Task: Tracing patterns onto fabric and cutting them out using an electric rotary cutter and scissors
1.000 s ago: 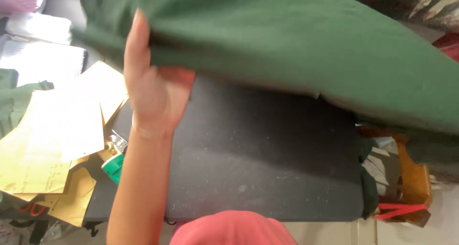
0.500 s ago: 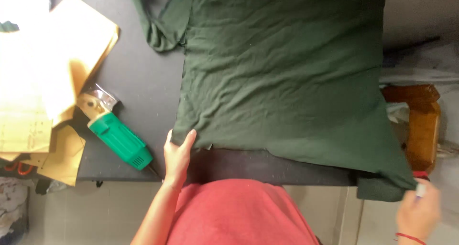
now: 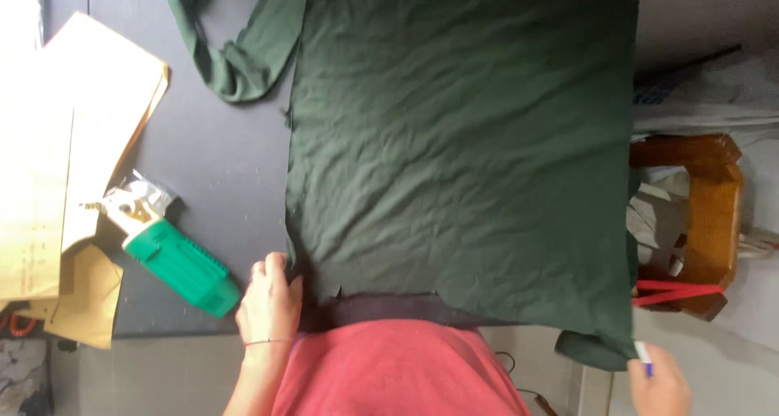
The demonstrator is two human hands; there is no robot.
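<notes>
I am pressing my left hand [image 3: 268, 302], fingers flat and loose, on the near-left corner of the dark green fabric [image 3: 462, 156] lying across the table [image 3: 219, 164]; my right hand [image 3: 659, 385] is pinching its limp, light far corner, beside a small white-and-blue thing

The cloth [image 3: 462, 156] lies spread on the surface [image 3: 219, 164]. Left of it lie a cutting tool [image 3: 174, 258] and paper patterns [image 3: 73, 156]; a wooden stool [image 3: 706, 213] stands right.
</notes>
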